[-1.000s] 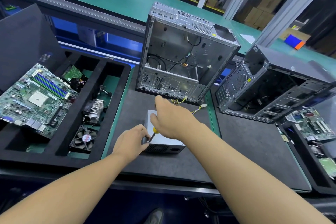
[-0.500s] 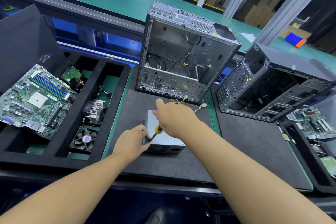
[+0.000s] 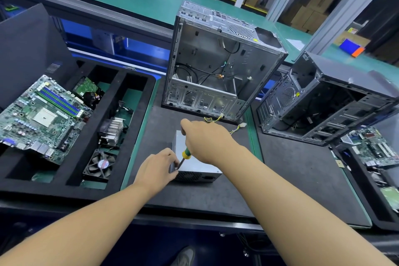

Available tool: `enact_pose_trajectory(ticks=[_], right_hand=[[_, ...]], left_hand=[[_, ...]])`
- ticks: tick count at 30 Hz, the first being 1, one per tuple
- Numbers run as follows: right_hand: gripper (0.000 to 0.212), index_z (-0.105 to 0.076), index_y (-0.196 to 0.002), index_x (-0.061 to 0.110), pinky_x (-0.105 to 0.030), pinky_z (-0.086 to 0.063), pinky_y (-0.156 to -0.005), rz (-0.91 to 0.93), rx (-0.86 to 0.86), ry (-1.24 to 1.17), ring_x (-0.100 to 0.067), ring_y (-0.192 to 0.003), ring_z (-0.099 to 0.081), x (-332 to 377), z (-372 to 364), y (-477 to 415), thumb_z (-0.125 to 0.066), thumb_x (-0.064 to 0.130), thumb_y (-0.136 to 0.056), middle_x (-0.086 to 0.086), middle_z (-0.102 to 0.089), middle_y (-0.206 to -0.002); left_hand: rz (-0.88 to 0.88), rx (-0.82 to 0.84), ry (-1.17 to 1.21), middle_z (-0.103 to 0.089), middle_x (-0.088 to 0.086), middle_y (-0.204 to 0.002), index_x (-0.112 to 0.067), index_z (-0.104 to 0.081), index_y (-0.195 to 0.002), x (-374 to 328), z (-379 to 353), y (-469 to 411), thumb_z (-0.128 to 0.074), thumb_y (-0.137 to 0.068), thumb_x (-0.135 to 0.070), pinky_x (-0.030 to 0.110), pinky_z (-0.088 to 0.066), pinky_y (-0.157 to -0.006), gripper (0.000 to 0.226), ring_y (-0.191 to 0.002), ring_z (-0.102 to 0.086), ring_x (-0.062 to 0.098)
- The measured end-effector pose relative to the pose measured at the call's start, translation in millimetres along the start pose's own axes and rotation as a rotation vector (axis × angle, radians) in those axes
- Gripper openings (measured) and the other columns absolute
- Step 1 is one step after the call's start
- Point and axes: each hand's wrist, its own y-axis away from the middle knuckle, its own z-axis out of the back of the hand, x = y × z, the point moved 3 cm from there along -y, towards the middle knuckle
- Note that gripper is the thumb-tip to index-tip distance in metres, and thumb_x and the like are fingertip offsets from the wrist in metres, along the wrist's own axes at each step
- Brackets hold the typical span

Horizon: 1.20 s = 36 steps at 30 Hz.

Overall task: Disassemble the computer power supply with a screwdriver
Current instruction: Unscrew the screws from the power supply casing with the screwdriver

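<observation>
Head view: the power supply (image 3: 195,168) is set flat on the bench (image 3: 291,170), near an open silver case (image 3: 216,67). Its near left corner is gripped by the left hand (image 3: 157,166) — the screwdriver (image 3: 185,155), tip at that corner, is clasped by the right hand (image 3: 207,140).

Your scene is bright and evenly lit from overhead, with only soft, short shadows on the bench (image 3: 155,131). There's a mild sheen on the power supply (image 3: 198,167) top and the computer case (image 3: 205,60) walls, nothing blown out. The wide-angle lens bends the bench edges and stretches your forearms at the bottom corners. The centre is sharp and the screwdriver (image 3: 185,156) handle crisp. The background cartons (image 3: 311,13) are soft and slightly smeared.
</observation>
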Motion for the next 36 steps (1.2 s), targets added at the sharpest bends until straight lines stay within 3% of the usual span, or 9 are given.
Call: enact_pose_trajectory(ticks=[4, 7, 10, 15, 18, 21, 25, 29, 36], right_hand=[[0.024, -0.045, -0.113, 0.018, -0.046, -0.045, -0.081, -0.008, 0.141, -0.213, -0.023, -0.097, -0.034, 1.9, 3.1, 0.6, -0.051, 0.022, -0.091, 0.002, -0.041, -0.106], [0.017, -0.039, -0.105, 0.013, -0.041, -0.044, -0.069, -0.094, 0.117, -0.159, -0.030, -0.083, -0.048, 3.3, 2.4, 0.5, -0.040, 0.029, -0.098, -0.003, -0.045, -0.091], [0.008, -0.034, -0.100, 0.012, -0.033, -0.031, -0.051, -0.055, 0.014, 0.000, -0.029, -0.065, -0.047, 7.3, 0.7, 1.0, -0.040, 0.018, -0.099, -0.004, -0.042, -0.077], [0.015, -0.044, -0.112, 0.013, -0.037, -0.040, -0.065, 0.019, 0.023, -0.060, -0.033, -0.083, -0.053, 1.8, -0.2, 5.0, -0.043, 0.018, -0.098, -0.006, -0.053, -0.107], [0.013, -0.044, -0.111, 0.015, -0.039, -0.045, -0.069, 0.020, 0.033, -0.034, -0.032, -0.086, -0.055, -3.7, -2.4, 6.6, -0.045, 0.017, -0.098, -0.004, -0.053, -0.108], [0.014, -0.043, -0.111, 0.018, -0.043, -0.047, -0.073, 0.017, 0.050, -0.048, -0.032, -0.087, -0.054, -9.6, -5.8, 10.1, -0.047, 0.023, -0.098, -0.002, -0.053, -0.109], [0.013, -0.045, -0.110, 0.018, -0.038, -0.039, -0.064, -0.009, 0.043, -0.067, -0.031, -0.078, -0.049, -16.7, -10.4, 13.3, -0.047, 0.023, -0.099, -0.002, -0.051, -0.109], [0.011, -0.046, -0.109, 0.019, -0.039, -0.044, -0.069, 0.026, 0.021, -0.084, -0.028, -0.084, -0.051, -15.5, -8.4, 12.2, -0.048, 0.019, -0.098, -0.002, -0.051, -0.110], [0.012, -0.047, -0.109, 0.018, -0.042, -0.048, -0.073, 0.023, -0.021, -0.100, -0.027, -0.090, -0.054, -19.5, 0.5, 17.6, -0.049, 0.017, -0.097, -0.001, -0.052, -0.108]], left_hand=[[0.007, 0.004, -0.003, -0.055, -0.023, -0.105, -0.034, -0.066, -0.089, -1.3, 1.9, -0.3, -0.067, -0.086, -0.037, 0.021, -0.035, -0.063, 0.004, -0.074, -0.056, 0.012], [0.026, 0.010, -0.002, -0.055, -0.022, -0.103, -0.034, -0.065, -0.086, -3.8, 2.9, -1.4, -0.068, -0.086, -0.036, 0.020, -0.030, -0.059, 0.004, -0.074, -0.056, 0.014], [0.057, 0.005, 0.031, -0.055, -0.022, -0.101, -0.035, -0.061, -0.080, -5.3, 2.8, -2.5, -0.070, -0.085, -0.036, 0.020, -0.032, -0.061, 0.010, -0.077, -0.055, 0.015], [0.076, 0.008, 0.091, -0.057, -0.021, -0.097, -0.032, -0.061, -0.082, -8.6, 3.2, -4.0, -0.070, -0.087, -0.031, 0.021, -0.037, -0.069, 0.010, -0.084, -0.052, 0.016], [0.042, 0.017, 0.091, -0.059, -0.019, -0.098, -0.028, -0.066, -0.085, -9.8, 6.3, -5.4, -0.071, -0.087, -0.029, 0.023, -0.042, -0.076, 0.005, -0.087, -0.051, 0.017], [0.003, 0.018, 0.101, -0.059, -0.018, -0.098, -0.028, -0.067, -0.084, -9.0, 8.3, -6.2, -0.071, -0.087, -0.027, 0.021, -0.036, -0.083, 0.005, -0.087, -0.046, 0.010], [-0.056, 0.084, 0.067, -0.055, -0.019, -0.095, -0.032, -0.060, -0.080, -8.2, 9.7, -11.1, -0.069, -0.089, -0.028, 0.022, -0.034, -0.092, 0.013, -0.088, -0.048, 0.006], [-0.142, 0.146, -0.043, -0.057, -0.017, -0.101, -0.029, -0.063, -0.087, -11.7, 16.0, -21.0, -0.066, -0.090, -0.031, 0.021, -0.032, -0.085, 0.005, -0.075, -0.042, 0.003], [-0.201, 0.153, -0.255, -0.064, -0.008, -0.097, -0.023, -0.067, -0.086, -18.9, 17.3, -26.7, -0.054, -0.090, -0.026, 0.028, -0.040, -0.089, 0.014, -0.082, -0.058, 0.013]])
